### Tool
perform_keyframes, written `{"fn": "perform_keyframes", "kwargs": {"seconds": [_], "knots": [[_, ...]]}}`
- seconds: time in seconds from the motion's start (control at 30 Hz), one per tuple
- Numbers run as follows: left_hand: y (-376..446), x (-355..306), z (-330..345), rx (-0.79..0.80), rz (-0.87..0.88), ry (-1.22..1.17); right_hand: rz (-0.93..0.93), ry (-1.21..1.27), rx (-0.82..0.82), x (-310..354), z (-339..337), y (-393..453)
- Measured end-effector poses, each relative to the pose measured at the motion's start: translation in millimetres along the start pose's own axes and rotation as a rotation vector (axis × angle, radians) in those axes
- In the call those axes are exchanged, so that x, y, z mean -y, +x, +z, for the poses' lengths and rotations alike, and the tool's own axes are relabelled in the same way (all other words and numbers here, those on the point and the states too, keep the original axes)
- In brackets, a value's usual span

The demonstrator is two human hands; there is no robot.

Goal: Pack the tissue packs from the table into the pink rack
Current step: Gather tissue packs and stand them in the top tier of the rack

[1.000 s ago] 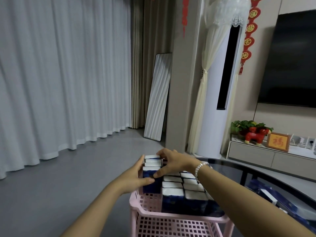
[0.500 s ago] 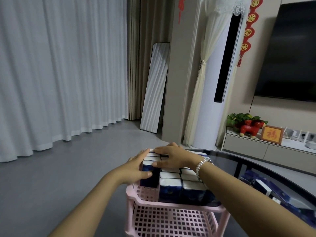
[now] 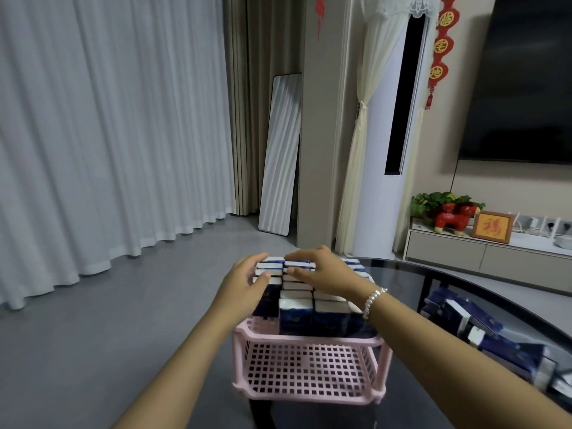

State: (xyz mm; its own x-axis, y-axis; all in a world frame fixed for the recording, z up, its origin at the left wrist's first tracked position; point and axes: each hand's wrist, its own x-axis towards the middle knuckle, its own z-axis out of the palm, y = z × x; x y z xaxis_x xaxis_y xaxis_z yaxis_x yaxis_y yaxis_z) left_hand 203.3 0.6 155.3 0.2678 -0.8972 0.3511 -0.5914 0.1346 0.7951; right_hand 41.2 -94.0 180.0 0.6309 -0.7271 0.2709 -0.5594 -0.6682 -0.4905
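A pink rack [image 3: 305, 339] of perforated plastic stands at the near edge of a dark glass table [image 3: 411, 283]. Its top tier is packed with several upright blue-and-white tissue packs [image 3: 295, 315] in rows. My left hand [image 3: 247, 284] lies against the left column of packs, fingers stretched over their tops and thumb on the nearest pack. My right hand [image 3: 322, 272], with a bead bracelet at the wrist, presses flat on the far middle packs. More tissue packs [image 3: 483, 329] lie in a loose heap on the table at the right.
The rack's lower tier [image 3: 309, 376] shows no packs. A low TV cabinet [image 3: 483, 255] with a red figure and a framed picture stands behind the table. A mirror [image 3: 280, 156] leans on the wall, and white curtains [image 3: 108, 119] hang at the left over grey floor.
The view has tilted down, so more of the rack shows. Both hands have stayed on the packs, with the left fingers spread further over the tops.
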Motion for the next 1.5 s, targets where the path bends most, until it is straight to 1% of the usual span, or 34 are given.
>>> {"fn": "perform_keyframes", "kwargs": {"seconds": [0.07, 0.2, 0.27, 0.37, 0.53, 0.63, 0.73, 0.93, 1.0, 1.1, 1.2, 1.3, 1.37, 1.5], "knots": [[-10.7, -15.4, 8.4, -0.057, 0.048, 0.009, 0.004, 0.04, -0.059, -2.2, -9.1, -21.4], [-35.2, -47.5, 37.7, -0.084, 0.12, 0.008, 0.018, 0.087, -0.156, -7.0, -31.3, -77.2], [-48.0, -63.0, 59.4, -0.05, 0.138, -0.046, 0.03, 0.097, -0.184, -12.3, -41.4, -106.4], [-67.9, -82.4, 96.5, -0.014, 0.164, -0.071, 0.099, 0.12, -0.22, -28.2, -52.2, -150.4], [-99.5, -99.9, 169.3, 0.096, 0.094, -0.179, 0.248, 0.18, -0.315, -67.6, -62.1, -223.1], [-115.4, -104.8, 215.4, 0.166, 0.087, -0.18, 0.335, 0.197, -0.395, -99.7, -61.3, -258.5], [-128.6, -106.3, 258.7, 0.242, 0.07, -0.183, 0.421, 0.116, -0.45, -132.6, -58.1, -287.0], [-148.4, -103.1, 331.2, 0.386, 0.009, -0.15, 0.642, -0.164, -0.509, -194.4, -45.4, -338.6], [-153.2, -104.5, 350.0, 0.392, 0.001, -0.132, 0.685, -0.206, -0.561, -206.2, -43.4, -353.3], [-157.3, -106.2, 373.0, 0.345, 0.004, -0.102, 0.771, -0.227, -0.629, -221.4, -43.2, -366.8], [-153.9, -109.1, 389.2, 0.352, 0.025, -0.056, 0.882, -0.21, -0.629, -234.5, -45.9, -368.4], [-141.7, -114.9, 402.2, 0.428, 0.044, 0.041, 0.96, -0.098, -0.579, -250.9, -49.2, -363.7], [-130.1, -117.1, 410.6, 0.491, 0.057, 0.112, 0.961, -0.025, -0.549, -260.7, -49.5, -359.0], [-110.8, -113.0, 418.1, 0.595, 0.046, 0.186, 0.932, -0.033, -0.501, -277.0, -41.4, -349.2]]}}
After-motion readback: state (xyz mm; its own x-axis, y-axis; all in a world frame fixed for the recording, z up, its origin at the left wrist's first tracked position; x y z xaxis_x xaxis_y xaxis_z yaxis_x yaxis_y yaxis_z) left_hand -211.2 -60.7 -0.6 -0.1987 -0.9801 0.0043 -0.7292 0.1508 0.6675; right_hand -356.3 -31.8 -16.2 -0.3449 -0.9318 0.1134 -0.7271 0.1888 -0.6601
